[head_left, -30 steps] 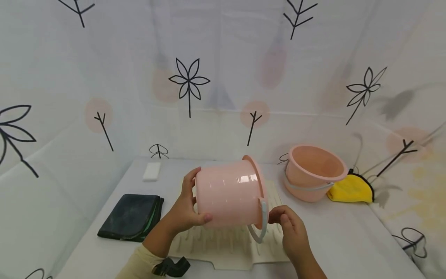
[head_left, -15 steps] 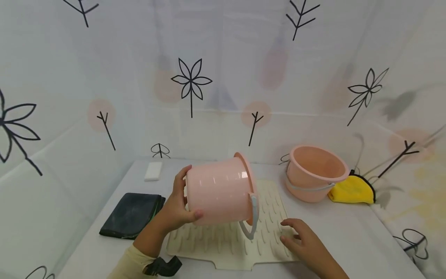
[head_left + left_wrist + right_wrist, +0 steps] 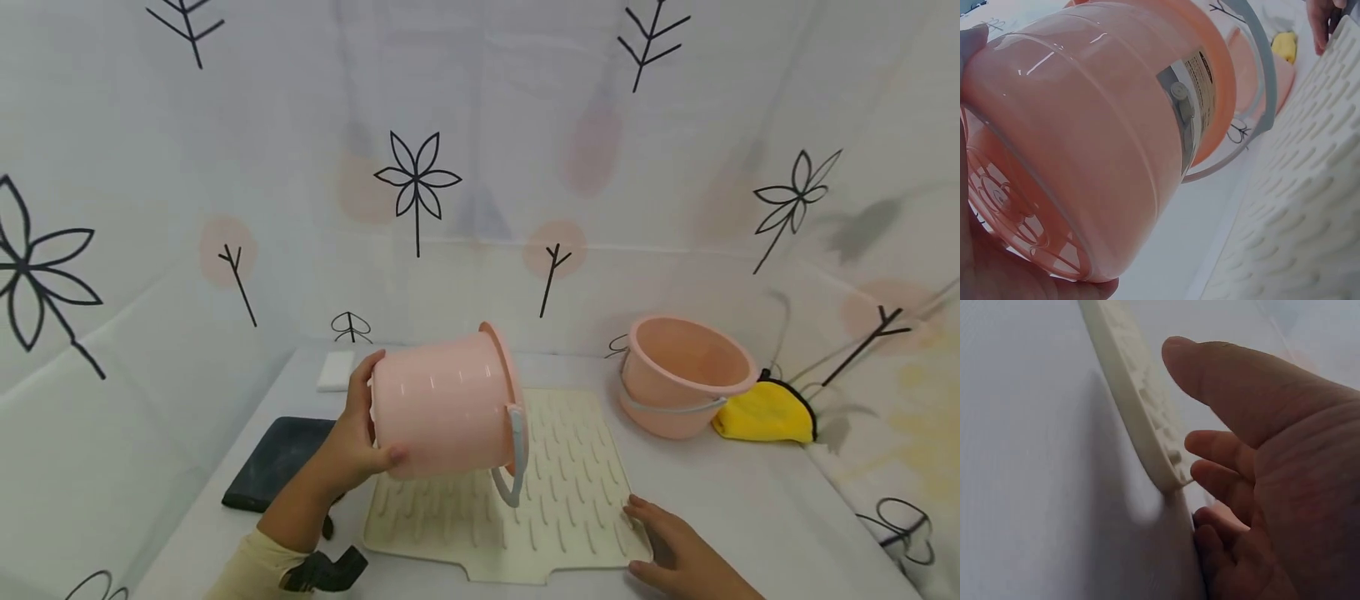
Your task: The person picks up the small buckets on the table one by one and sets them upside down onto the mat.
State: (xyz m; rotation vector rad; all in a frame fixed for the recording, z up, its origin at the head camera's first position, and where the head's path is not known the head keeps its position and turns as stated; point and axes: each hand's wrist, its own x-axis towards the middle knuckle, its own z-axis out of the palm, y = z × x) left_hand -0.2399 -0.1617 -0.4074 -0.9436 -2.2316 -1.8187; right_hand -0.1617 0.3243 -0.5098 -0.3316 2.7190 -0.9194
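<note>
My left hand (image 3: pixel 345 454) holds a pink plastic bucket (image 3: pixel 442 408) by its base, on its side above the table, with the mouth facing right. Its grey handle (image 3: pixel 517 454) hangs from the rim. A printed label (image 3: pixel 1192 103) and the openwork base show in the left wrist view. Below the bucket lies a cream drainer board (image 3: pixel 570 479) with raised ridges, partly covered by it. My right hand (image 3: pixel 678 550) is beside the board's right front corner, thumb and fingers apart. In the right wrist view the fingertips are close to the board's edge (image 3: pixel 1125 403); whether they touch it I cannot tell.
A second pink bucket (image 3: pixel 686 362) stands upright at the back right, beside a yellow cloth item (image 3: pixel 765 412) with black trim. To the left lie a dark folded item (image 3: pixel 277 458), partly behind my left arm, and a small white block (image 3: pixel 335 371). Patterned white fabric surrounds the table.
My left hand has carried the bucket to the left. My right hand has moved away from the bucket's rim, down and right to the board's corner, and its fingers have spread.
</note>
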